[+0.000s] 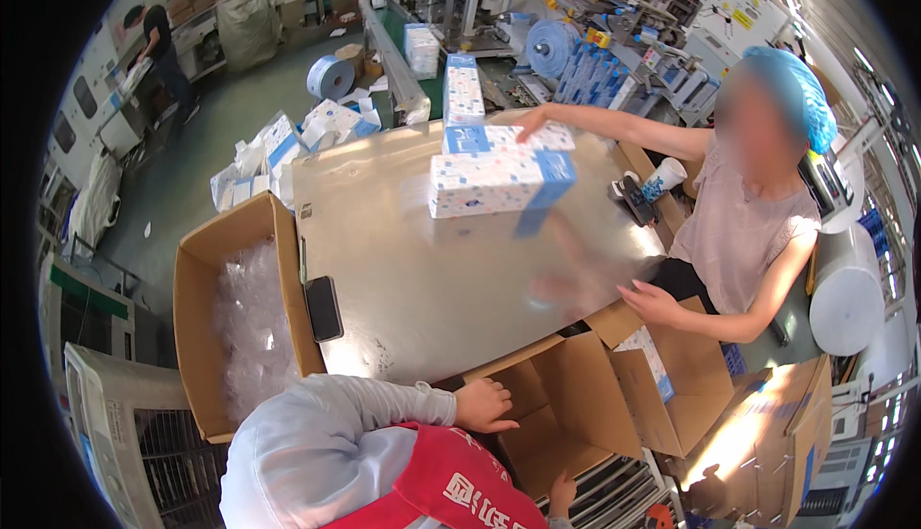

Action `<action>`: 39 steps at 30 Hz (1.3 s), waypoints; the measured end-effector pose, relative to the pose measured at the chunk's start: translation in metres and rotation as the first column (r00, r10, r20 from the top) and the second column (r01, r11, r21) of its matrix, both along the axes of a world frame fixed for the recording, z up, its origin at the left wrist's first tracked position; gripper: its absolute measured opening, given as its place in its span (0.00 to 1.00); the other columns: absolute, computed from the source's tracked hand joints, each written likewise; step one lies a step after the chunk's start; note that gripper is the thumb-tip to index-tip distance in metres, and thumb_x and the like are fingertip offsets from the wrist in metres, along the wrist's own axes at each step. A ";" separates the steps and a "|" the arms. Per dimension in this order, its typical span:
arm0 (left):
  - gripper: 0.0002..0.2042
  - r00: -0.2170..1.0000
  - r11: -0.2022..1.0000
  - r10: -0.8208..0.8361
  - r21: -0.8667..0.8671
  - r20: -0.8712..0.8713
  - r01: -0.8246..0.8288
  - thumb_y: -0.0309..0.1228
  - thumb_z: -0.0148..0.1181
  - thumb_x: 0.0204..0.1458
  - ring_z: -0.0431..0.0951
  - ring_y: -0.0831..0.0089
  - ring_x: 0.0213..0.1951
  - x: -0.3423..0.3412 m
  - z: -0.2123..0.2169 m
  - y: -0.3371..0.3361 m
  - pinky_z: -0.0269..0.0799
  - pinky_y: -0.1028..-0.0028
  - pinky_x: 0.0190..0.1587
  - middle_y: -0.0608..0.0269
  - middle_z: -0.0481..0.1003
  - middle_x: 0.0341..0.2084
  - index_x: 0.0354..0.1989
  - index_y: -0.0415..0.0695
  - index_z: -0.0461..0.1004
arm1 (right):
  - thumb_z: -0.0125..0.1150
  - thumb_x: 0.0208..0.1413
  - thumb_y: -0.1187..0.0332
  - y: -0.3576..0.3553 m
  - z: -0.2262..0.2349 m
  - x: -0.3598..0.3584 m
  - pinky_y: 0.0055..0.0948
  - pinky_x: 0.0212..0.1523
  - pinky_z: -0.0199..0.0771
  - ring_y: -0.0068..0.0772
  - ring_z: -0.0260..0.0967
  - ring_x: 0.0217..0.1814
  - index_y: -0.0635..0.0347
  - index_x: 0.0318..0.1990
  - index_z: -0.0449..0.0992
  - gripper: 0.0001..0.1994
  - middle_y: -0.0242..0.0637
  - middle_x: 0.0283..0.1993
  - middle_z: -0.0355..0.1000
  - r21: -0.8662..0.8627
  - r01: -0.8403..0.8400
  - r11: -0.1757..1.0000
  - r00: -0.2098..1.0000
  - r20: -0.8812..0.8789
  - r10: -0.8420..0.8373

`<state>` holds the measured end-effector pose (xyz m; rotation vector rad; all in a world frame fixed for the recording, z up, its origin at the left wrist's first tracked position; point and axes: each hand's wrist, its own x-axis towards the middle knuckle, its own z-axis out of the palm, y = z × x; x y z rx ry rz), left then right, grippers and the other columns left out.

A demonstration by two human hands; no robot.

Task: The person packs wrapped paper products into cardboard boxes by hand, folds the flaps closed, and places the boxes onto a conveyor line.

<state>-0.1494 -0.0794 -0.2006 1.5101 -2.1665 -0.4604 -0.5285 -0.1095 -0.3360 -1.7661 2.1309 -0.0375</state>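
Observation:
My left hand (484, 404), in a grey sleeve, rests at the left rim of an open cardboard carton (587, 385). Its fingers are stretched out, with nothing in them. Only a small part of my right hand (564, 495) shows at the carton's near side; its fingers are mostly hidden. Inside, the visible part of the carton is bare cardboard. Across the metal table (374, 232), a co-worker in a blue hair cap reaches one hand (542, 121) onto white-and-blue printed packs (489, 184). The co-worker's other hand (652, 301) is held open above a second carton (672, 376).
A box of clear plastic bags (254, 323) stands at the table's left, beside a black phone (323, 308). More packs line the conveyor (462, 88) at the far edge. Flattened cartons (758, 433) lie at right, near metal rollers (619, 495). Torn wrapping (278, 150) lies beyond the table.

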 end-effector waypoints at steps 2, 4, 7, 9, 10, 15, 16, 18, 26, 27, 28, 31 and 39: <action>0.20 0.995 0.997 0.023 -0.067 -0.102 -0.030 0.48 0.51 0.52 0.73 0.58 0.28 -0.009 -0.005 -0.006 0.70 0.63 0.34 0.56 0.71 0.22 0.23 0.41 0.71 | 0.48 0.56 0.53 -0.003 -0.023 -0.031 0.53 0.40 0.68 0.65 0.69 0.40 0.70 0.33 0.77 0.24 0.60 0.32 0.73 0.106 0.024 0.994 0.998 0.047 -0.029; 0.19 0.987 0.995 0.014 -0.091 -0.160 -0.029 0.47 0.51 0.52 0.73 0.59 0.28 -0.009 -0.008 -0.005 0.71 0.63 0.33 0.57 0.71 0.23 0.23 0.42 0.71 | 0.49 0.55 0.51 -0.008 -0.026 -0.043 0.49 0.35 0.71 0.59 0.72 0.37 0.71 0.34 0.76 0.25 0.59 0.31 0.73 0.081 -0.093 0.992 0.994 0.062 0.088; 0.19 0.987 0.998 -0.024 -0.065 -0.161 0.013 0.47 0.51 0.52 0.73 0.59 0.28 -0.003 -0.011 -0.003 0.71 0.63 0.32 0.57 0.70 0.22 0.22 0.42 0.70 | 0.52 0.53 0.47 -0.018 -0.019 -0.038 0.44 0.24 0.74 0.51 0.75 0.31 0.69 0.39 0.76 0.27 0.51 0.30 0.75 0.258 0.027 0.966 0.978 0.192 -0.078; 0.20 0.983 0.998 -0.041 -0.053 -0.180 0.032 0.47 0.51 0.52 0.74 0.58 0.26 -0.002 -0.014 -0.004 0.71 0.62 0.29 0.56 0.70 0.22 0.22 0.42 0.70 | 0.54 0.50 0.43 -0.023 -0.004 -0.029 0.42 0.21 0.74 0.48 0.74 0.28 0.67 0.45 0.73 0.31 0.48 0.33 0.75 0.434 0.140 0.890 0.940 0.224 -0.257; 0.20 0.982 0.999 -0.038 -0.033 -0.186 0.033 0.48 0.50 0.53 0.75 0.57 0.25 -0.003 -0.015 -0.004 0.71 0.61 0.29 0.55 0.70 0.23 0.22 0.42 0.70 | 0.55 0.48 0.41 -0.025 -0.004 -0.036 0.41 0.20 0.74 0.47 0.73 0.27 0.65 0.49 0.71 0.33 0.47 0.34 0.74 0.489 0.189 0.852 0.924 0.205 -0.323; 0.20 0.977 0.999 -0.048 -0.020 -0.209 0.045 0.48 0.49 0.53 0.75 0.56 0.25 -0.004 -0.022 -0.005 0.71 0.60 0.27 0.54 0.70 0.23 0.23 0.42 0.70 | 0.58 0.47 0.41 -0.027 0.020 -0.031 0.30 0.11 0.64 0.29 0.62 0.13 0.65 0.43 0.72 0.31 0.35 0.18 0.65 0.545 0.270 0.794 0.898 0.156 -0.412; 0.20 0.975 0.999 -0.053 -0.017 -0.214 0.050 0.47 0.50 0.53 0.75 0.56 0.25 -0.004 -0.022 -0.004 0.71 0.60 0.27 0.55 0.70 0.23 0.23 0.42 0.70 | 0.58 0.47 0.42 -0.026 0.019 -0.032 0.31 0.15 0.67 0.31 0.64 0.17 0.67 0.44 0.71 0.32 0.37 0.21 0.67 0.543 0.266 0.797 0.900 0.156 -0.407; 0.18 0.972 0.998 -0.070 -0.017 -0.223 0.068 0.45 0.51 0.53 0.74 0.57 0.24 -0.002 -0.019 -0.004 0.71 0.61 0.27 0.55 0.70 0.23 0.23 0.42 0.69 | 0.59 0.48 0.44 -0.022 0.015 -0.039 0.33 0.22 0.73 0.34 0.70 0.24 0.69 0.46 0.71 0.32 0.41 0.27 0.71 0.536 0.262 0.803 0.903 0.158 -0.400; 0.05 0.750 0.847 0.406 -0.092 -0.521 -0.523 0.29 0.53 0.53 0.70 0.57 0.26 0.117 0.004 0.001 0.65 0.64 0.27 0.53 0.68 0.21 0.27 0.43 0.72 | 0.55 0.57 0.54 -0.021 0.082 0.003 0.37 0.60 0.60 0.47 0.59 0.63 0.74 0.60 0.59 0.32 0.56 0.59 0.63 -0.010 0.070 0.998 0.983 0.173 -0.067; 0.06 0.652 0.775 0.514 -0.025 -0.558 -0.632 0.29 0.52 0.54 0.70 0.57 0.26 0.140 -0.008 -0.003 0.64 0.64 0.28 0.53 0.68 0.21 0.26 0.42 0.71 | 0.54 0.58 0.55 -0.017 0.097 0.016 0.36 0.59 0.61 0.46 0.61 0.62 0.73 0.59 0.60 0.31 0.56 0.58 0.63 -0.011 0.087 0.996 0.974 0.209 -0.083; 0.06 0.610 0.702 0.630 0.017 -0.481 -0.712 0.29 0.52 0.54 0.70 0.55 0.28 0.165 -0.005 -0.009 0.65 0.62 0.31 0.52 0.69 0.23 0.28 0.41 0.71 | 0.54 0.58 0.55 -0.013 0.105 0.023 0.36 0.58 0.62 0.46 0.62 0.61 0.72 0.59 0.61 0.30 0.55 0.58 0.64 -0.012 0.109 0.994 0.964 0.246 -0.103; 0.08 0.547 0.461 0.722 -0.294 -0.424 -0.837 0.31 0.53 0.53 0.69 0.52 0.37 0.239 -0.007 -0.051 0.64 0.60 0.41 0.50 0.69 0.33 0.38 0.40 0.70 | 0.57 0.56 0.59 -0.019 0.168 0.081 0.38 0.59 0.61 0.47 0.63 0.60 0.64 0.56 0.68 0.23 0.52 0.57 0.65 0.020 0.036 0.999 0.986 0.162 -0.038; 0.25 0.637 0.622 0.769 -0.301 0.060 -0.723 0.53 0.50 0.52 0.38 0.37 0.65 0.329 0.017 -0.252 0.40 0.32 0.57 0.53 0.48 0.65 0.59 0.65 0.62 | 0.56 0.58 0.69 -0.024 0.165 0.145 0.27 0.49 0.69 0.32 0.70 0.48 0.70 0.50 0.71 0.16 0.44 0.47 0.70 -0.194 0.022 0.981 0.811 0.577 0.096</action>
